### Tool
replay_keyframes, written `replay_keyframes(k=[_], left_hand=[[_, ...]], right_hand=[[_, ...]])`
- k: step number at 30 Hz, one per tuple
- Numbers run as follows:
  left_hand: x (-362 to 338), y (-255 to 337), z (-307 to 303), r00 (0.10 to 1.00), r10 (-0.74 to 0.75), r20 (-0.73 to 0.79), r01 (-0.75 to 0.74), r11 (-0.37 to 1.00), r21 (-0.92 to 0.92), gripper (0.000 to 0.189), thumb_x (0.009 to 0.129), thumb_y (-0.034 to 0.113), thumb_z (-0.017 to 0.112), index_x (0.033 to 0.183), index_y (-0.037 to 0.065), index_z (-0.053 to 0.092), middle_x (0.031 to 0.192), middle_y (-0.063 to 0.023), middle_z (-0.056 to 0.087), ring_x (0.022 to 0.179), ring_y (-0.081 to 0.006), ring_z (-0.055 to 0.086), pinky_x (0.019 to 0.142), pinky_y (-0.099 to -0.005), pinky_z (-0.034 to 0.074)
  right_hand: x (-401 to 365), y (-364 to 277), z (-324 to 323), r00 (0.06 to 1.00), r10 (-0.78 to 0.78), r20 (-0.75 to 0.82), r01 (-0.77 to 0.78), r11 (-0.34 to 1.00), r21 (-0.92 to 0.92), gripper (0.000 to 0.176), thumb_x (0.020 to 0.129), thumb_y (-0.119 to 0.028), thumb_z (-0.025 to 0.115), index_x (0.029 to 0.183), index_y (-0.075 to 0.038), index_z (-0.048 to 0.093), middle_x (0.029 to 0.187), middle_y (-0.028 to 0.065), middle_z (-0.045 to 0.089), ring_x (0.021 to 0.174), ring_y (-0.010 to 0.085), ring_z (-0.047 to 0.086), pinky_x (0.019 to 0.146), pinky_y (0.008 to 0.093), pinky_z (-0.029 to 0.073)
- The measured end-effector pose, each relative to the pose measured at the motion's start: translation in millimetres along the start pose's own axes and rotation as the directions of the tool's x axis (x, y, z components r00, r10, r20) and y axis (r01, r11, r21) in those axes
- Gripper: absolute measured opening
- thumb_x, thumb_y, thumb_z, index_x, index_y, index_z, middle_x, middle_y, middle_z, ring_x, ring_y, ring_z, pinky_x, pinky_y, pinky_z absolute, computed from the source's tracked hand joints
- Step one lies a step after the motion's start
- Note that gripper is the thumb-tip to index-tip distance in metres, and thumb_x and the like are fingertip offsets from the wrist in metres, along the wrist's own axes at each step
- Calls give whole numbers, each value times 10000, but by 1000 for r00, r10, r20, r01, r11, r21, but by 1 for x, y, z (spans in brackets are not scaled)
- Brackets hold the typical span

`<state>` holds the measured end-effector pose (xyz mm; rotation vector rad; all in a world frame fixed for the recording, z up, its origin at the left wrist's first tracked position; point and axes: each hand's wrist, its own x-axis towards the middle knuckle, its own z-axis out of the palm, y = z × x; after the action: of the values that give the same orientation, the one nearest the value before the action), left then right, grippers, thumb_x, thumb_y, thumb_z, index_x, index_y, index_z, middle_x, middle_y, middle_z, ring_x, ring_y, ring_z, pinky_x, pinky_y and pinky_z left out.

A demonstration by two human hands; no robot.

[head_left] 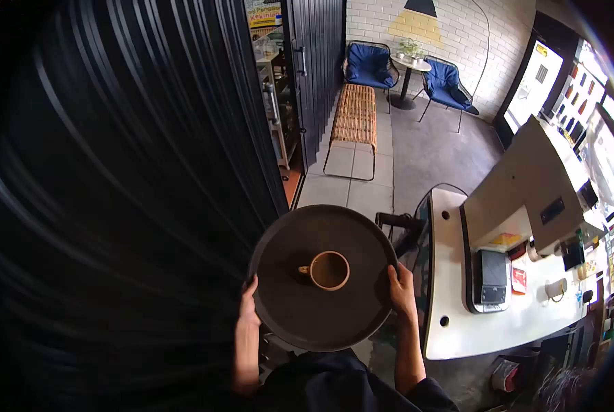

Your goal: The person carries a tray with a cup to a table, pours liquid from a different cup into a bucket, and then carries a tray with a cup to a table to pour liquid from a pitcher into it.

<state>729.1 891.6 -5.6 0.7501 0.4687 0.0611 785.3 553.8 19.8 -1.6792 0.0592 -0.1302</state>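
A round dark serving tray (320, 323) is held level in front of my body. Near its middle stands an upright cup (313, 272) with a pale rim, its handle pointing left and brownish liquid inside. My left hand (250, 304) grips the tray's left edge, thumb on the rim. At the right edge, my right hand (402, 290) is closed on the tray with its thumb over the rim. The fingers of both hands are mostly hidden beneath it.
A black folding partition (135, 137) runs along the left. To the right, a white counter (451, 275) carries a large beige machine (520, 178), a scale (492, 278) and a mug (556, 290). Ahead are a rattan bench (355, 117), blue-cushioned chairs (445, 84) and a small round table (412, 64).
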Motion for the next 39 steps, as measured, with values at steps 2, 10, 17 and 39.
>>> replay_keyframes(k=[2,10,17,39], left_hand=[[16,6,33,999,-20,-45,23,997,78,362,895,238,613,1194,43,557,1141,-84,611,1039,-223,591,871,-357,482],[146,31,108,981,-56,184,24,985,171,326,925,175,542,1216,28,541,1140,-97,614,1028,-228,596,879,-345,482],[252,35,178,954,-143,262,59,951,304,339,943,170,521,1247,21,527,1155,-91,605,1040,-203,591,891,-323,467],[559,-63,476,570,-594,567,316,796,516,381,933,133,510,1276,-21,452,1221,-138,559,1092,-260,564,940,-385,463]], right_hand=[[16,-12,-9,999,50,-5,-50,998,-30,233,974,-165,474,1009,39,580,757,-35,540,691,42,456,592,216,379],[102,-8,-5,985,18,-173,-30,998,-64,251,965,-147,463,1045,66,570,912,141,654,871,169,590,782,302,449],[170,3,-5,922,-59,-383,-7,986,-169,209,958,-127,466,957,47,582,787,21,596,739,80,506,654,253,424],[396,-2,-70,552,74,-830,-113,994,14,200,949,-108,472,904,60,572,716,-13,533,690,57,450,603,248,396]])
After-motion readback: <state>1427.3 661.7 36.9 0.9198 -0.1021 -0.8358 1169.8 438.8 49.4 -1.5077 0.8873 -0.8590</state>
